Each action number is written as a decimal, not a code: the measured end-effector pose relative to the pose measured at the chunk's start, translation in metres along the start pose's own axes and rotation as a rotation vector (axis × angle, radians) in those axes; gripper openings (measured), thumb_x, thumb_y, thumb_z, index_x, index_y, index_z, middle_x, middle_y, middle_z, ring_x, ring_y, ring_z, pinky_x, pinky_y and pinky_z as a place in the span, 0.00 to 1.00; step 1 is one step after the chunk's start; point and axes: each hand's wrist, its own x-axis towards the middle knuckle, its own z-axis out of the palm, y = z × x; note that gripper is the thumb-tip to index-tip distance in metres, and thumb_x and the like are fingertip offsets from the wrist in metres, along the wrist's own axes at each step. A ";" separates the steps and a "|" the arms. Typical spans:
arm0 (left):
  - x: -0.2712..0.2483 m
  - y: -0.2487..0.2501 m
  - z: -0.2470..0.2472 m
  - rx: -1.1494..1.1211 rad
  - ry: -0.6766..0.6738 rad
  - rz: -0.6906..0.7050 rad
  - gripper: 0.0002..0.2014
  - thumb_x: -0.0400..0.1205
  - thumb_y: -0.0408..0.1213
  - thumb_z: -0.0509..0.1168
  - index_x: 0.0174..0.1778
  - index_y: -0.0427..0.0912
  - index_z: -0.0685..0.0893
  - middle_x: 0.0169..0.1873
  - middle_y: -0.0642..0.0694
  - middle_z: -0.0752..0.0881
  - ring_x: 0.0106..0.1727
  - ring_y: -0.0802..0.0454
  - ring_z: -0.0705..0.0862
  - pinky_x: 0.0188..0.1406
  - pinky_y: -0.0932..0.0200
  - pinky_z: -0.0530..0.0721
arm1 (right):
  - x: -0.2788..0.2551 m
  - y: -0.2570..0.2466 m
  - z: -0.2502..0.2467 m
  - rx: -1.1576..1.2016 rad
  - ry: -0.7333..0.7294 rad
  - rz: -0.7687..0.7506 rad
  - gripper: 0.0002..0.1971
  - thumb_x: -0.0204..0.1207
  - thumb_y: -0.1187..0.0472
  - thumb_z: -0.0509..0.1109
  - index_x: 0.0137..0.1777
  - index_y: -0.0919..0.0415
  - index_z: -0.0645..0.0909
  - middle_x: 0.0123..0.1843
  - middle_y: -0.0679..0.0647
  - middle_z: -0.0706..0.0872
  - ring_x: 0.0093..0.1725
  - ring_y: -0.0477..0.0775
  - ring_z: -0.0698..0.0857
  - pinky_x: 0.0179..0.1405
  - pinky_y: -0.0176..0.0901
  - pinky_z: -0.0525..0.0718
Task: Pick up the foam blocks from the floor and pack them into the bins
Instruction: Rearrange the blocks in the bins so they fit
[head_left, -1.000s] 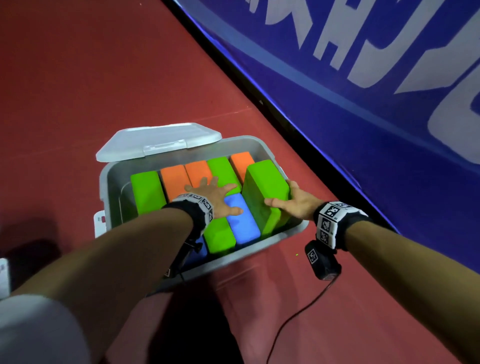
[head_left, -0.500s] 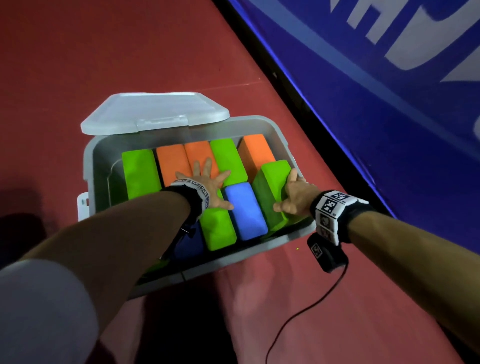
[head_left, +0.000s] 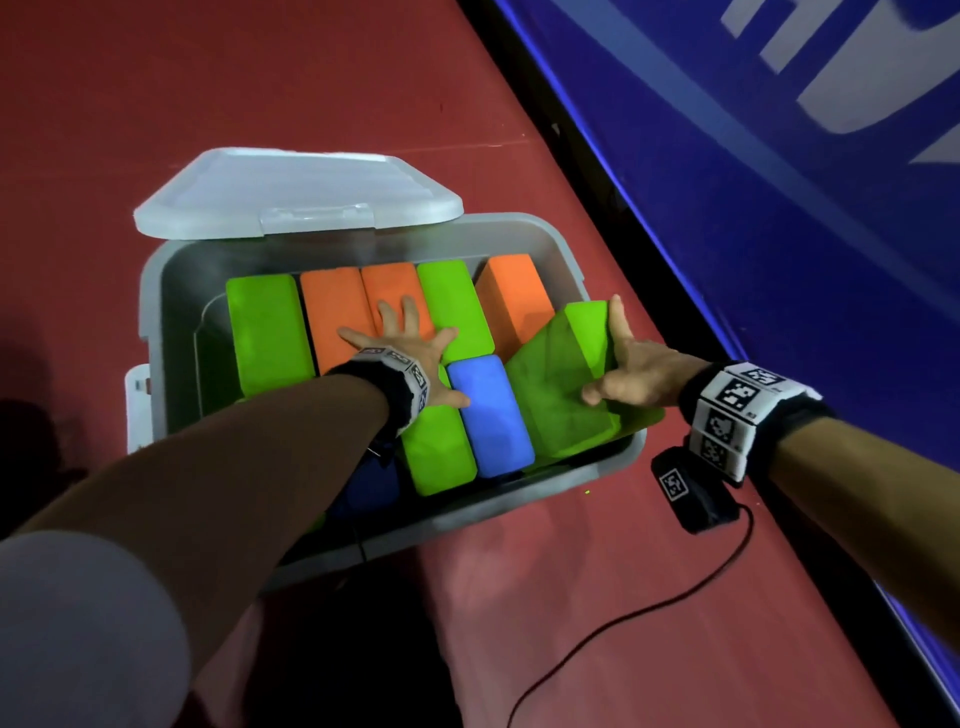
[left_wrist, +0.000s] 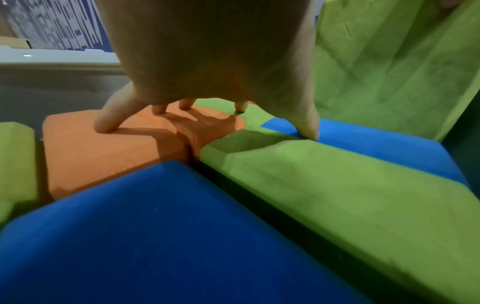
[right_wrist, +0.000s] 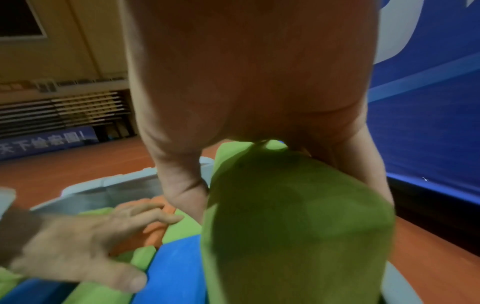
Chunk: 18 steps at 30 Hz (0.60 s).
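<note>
Pressing left hand (head_left: 410, 348), fingers spread, on packed blocks; right hand (head_left: 631, 371) fingers gripping tilted green block (head_left: 561, 395).

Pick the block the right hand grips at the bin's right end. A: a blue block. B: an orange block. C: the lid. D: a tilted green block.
D: the right hand grips the tilted green block at the right end of the bin.

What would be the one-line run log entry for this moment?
left hand: open, pressing packed blocks | right hand: gripping tilted green block | bin: lid open
</note>
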 end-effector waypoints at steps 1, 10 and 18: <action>0.002 0.001 -0.001 0.000 -0.009 -0.003 0.52 0.67 0.76 0.66 0.84 0.67 0.49 0.84 0.36 0.34 0.83 0.26 0.37 0.61 0.06 0.50 | 0.002 -0.002 0.005 0.002 -0.008 -0.003 0.66 0.69 0.46 0.77 0.78 0.45 0.17 0.79 0.68 0.70 0.74 0.66 0.75 0.70 0.52 0.75; 0.005 0.002 0.005 0.014 0.037 -0.014 0.54 0.63 0.81 0.63 0.83 0.66 0.52 0.84 0.35 0.38 0.82 0.26 0.40 0.61 0.07 0.52 | 0.018 -0.028 0.044 -0.077 -0.081 0.028 0.67 0.71 0.49 0.77 0.76 0.49 0.13 0.81 0.76 0.56 0.75 0.72 0.72 0.70 0.58 0.75; 0.002 0.004 0.001 0.011 0.001 -0.036 0.54 0.62 0.80 0.66 0.82 0.67 0.52 0.84 0.37 0.37 0.82 0.27 0.39 0.62 0.07 0.52 | 0.022 -0.024 0.021 -0.284 -0.128 -0.121 0.58 0.76 0.38 0.69 0.83 0.57 0.25 0.86 0.62 0.32 0.86 0.63 0.43 0.84 0.55 0.51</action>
